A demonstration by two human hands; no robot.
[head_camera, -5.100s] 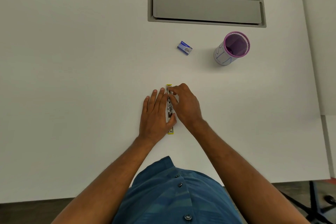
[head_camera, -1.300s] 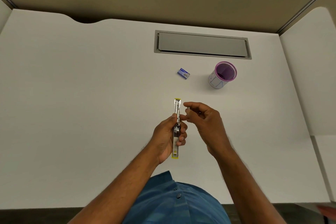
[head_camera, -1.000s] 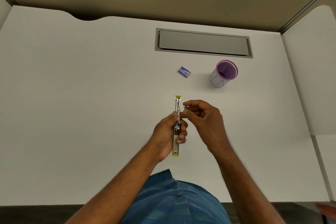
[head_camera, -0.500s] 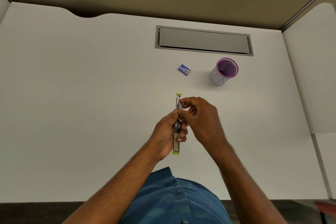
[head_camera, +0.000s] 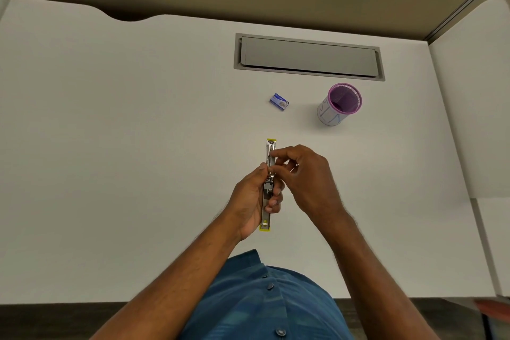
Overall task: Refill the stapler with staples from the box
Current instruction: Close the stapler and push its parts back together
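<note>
The person's left hand (head_camera: pixel 252 197) is gripping the opened, yellow-tipped stapler (head_camera: pixel 268 185) around its middle, fingers curled round it, holding it lengthwise above the white desk (head_camera: pixel 138 146) toward the near edge. The right hand (head_camera: pixel 305 176) is pinching its fingertips narrowly together right at the stapler's metal channel, though whether staples are between them is too small to tell. The small blue staple box (head_camera: pixel 279 102) is lying farther back, near the desk's grey cable hatch (head_camera: pixel 308 57), with a purple-rimmed mesh pen cup (head_camera: pixel 340 104) standing to its right.

Left hand (head_camera: pixel 249 199) gripping opened stapler (head_camera: pixel 268 188), right hand (head_camera: pixel 300 176) pinching at its channel
</note>
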